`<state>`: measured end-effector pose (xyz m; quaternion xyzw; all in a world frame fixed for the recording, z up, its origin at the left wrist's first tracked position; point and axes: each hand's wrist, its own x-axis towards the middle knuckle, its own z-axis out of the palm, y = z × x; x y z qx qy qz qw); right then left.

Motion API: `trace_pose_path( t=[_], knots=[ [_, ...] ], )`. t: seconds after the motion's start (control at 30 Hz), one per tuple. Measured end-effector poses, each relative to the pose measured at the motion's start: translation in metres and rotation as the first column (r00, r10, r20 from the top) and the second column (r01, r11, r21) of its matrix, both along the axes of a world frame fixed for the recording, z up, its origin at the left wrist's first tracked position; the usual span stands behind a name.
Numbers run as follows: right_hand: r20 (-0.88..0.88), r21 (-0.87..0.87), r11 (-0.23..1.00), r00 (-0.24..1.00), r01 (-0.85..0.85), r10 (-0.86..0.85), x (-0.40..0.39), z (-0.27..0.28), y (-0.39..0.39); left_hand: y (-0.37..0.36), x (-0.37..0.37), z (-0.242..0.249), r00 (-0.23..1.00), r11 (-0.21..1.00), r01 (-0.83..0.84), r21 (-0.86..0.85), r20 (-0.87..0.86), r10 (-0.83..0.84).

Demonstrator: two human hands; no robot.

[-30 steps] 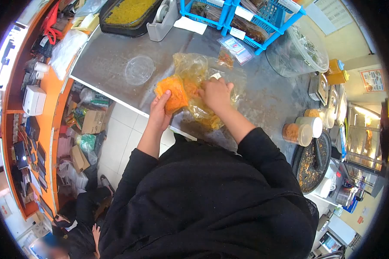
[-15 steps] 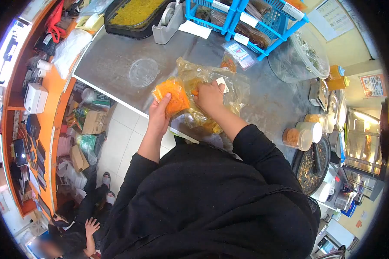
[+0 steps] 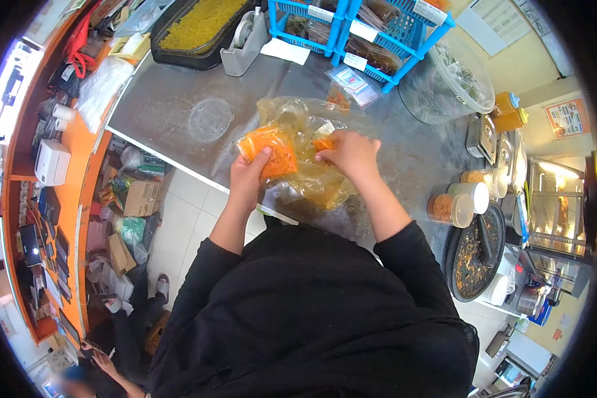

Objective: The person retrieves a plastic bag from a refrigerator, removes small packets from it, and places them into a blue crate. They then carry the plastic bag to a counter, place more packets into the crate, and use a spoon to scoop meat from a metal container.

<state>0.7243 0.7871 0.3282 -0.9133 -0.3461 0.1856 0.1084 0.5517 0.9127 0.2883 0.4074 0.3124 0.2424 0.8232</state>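
Observation:
A flat clear packet of orange food is gripped in my left hand, thumb on top and fingers beneath. My right hand is closed, pinching a smaller orange packet whose contents I cannot make out. Both hands are over a large, crumpled, yellowish clear plastic bag lying on the metal table. Left of the bag rests a round clear plastic lid. Beyond the bag, a small packet with a printed card lies near the blue baskets.
At the back are a tape dispenser, a black tray of yellow food and blue baskets. On the right stand a big clear tub, lidded jars and a black mortar. A person sits at lower left.
My right hand has lifted from the bag and moved right, with the small orange packet now showing. The left hand's packet has tilted slightly. The seated person's arm and feet have shifted.

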Motion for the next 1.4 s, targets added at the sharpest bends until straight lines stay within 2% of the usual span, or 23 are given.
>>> trace_pose_path(
  t=[0.07, 0.17, 0.27, 0.37, 0.47, 0.57, 0.67, 0.77, 0.87, 0.97, 1.07, 1.17, 1.27, 1.3, 1.37, 1.4],
  knots=[
    [-0.12, 0.018, 0.998, 0.991, 0.059, -0.057, 0.01, 0.028, -0.005, -0.001, 0.008, 0.001, 0.998, 0.996, 0.007, 0.091, -0.059, -0.002],
    [-0.323, 0.323, 0.927, 0.943, 0.191, -0.082, 0.012, 0.035, -0.012, -0.012, 0.023, 0.005, 0.99, 0.974, 0.087, 0.21, -0.127, -0.061],
    [-0.424, 0.356, 0.916, 0.906, 0.187, -0.02, 0.015, 0.015, -0.012, -0.025, 0.034, 0.008, 0.983, 0.972, 0.154, 0.175, -0.125, -0.133],
    [-0.412, 0.36, 0.917, 0.911, 0.171, -0.008, 0.011, 0.011, -0.017, -0.031, 0.038, 0.006, 0.985, 0.982, 0.162, 0.098, -0.08, -0.154],
    [-0.384, 0.354, 0.907, 0.92, 0.229, -0.082, -0.001, 0.019, -0.018, -0.036, 0.036, 0.005, 0.98, 0.978, 0.199, 0.057, 0.004, -0.2],
    [-0.317, 0.408, 0.884, 0.943, 0.228, -0.098, -0.009, 0.016, -0.018, -0.043, 0.035, 0.013, 0.97, 0.951, 0.24, 0.194, -0.007, -0.243],
    [-0.253, 0.399, 0.897, 0.963, 0.188, -0.089, -0.015, 0.016, -0.016, -0.044, 0.036, 0.02, 0.963, 0.939, 0.266, 0.217, -0.026, -0.266],
    [-0.202, 0.392, 0.915, 0.979, 0.094, -0.014, -0.014, 0.016, -0.016, -0.04, 0.034, 0.009, 0.953, 0.908, 0.302, 0.289, -0.127, -0.276],
    [-0.097, 0.414, 0.91, 0.995, 0.029, 0.012, -0.009, 0.006, -0.014, -0.032, 0.029, 0.001, 0.935, 0.918, 0.35, 0.184, -0.118, -0.333],
    [-0.11, 0.266, 0.963, 0.994, 0.034, -0.004, -0.012, 0.023, -0.012, -0.03, 0.027, -0.001, 0.956, 0.945, 0.289, 0.153, -0.108, -0.275],
    [-0.134, 0.327, 0.944, 0.991, 0.031, 0.013, -0.019, 0.024, -0.007, -0.031, 0.024, 0.011, 0.966, 0.955, 0.257, -0.149, 0.066, -0.249],
    [-0.063, 0.324, 0.944, 0.993, -0.071, 0.097, -0.027, 0.022, -0.006, -0.028, 0.023, -0.006, 0.965, 0.966, 0.255, 0.043, -0.082, -0.251],
    [-0.19, 0.564, 0.811, 0.98, 0.152, -0.052, -0.011, 0.0, -0.002, -0.021, 0.017, -0.01, 0.975, 0.978, 0.209, -0.001, -0.08, -0.208],
    [-0.027, 0.479, 0.875, 0.998, 0.068, -0.062, 0.0, -0.01, -0.003, -0.018, 0.014, -0.009, 0.975, 0.978, 0.209, 0.021, -0.087, -0.206],
    [0.296, 0.253, 0.966, 0.955, -0.053, -0.025, 0.019, -0.031, -0.012, -0.013, 0.007, -0.007, 0.973, 0.975, 0.212, 0.061, -0.102, -0.205],
    [0.221, 0.074, 0.993, 0.973, -0.09, 0.072, 0.022, -0.039, -0.017, -0.012, 0.004, -0.01, 0.971, 0.975, 0.219, 0.05, -0.109, -0.212]
  ],
)
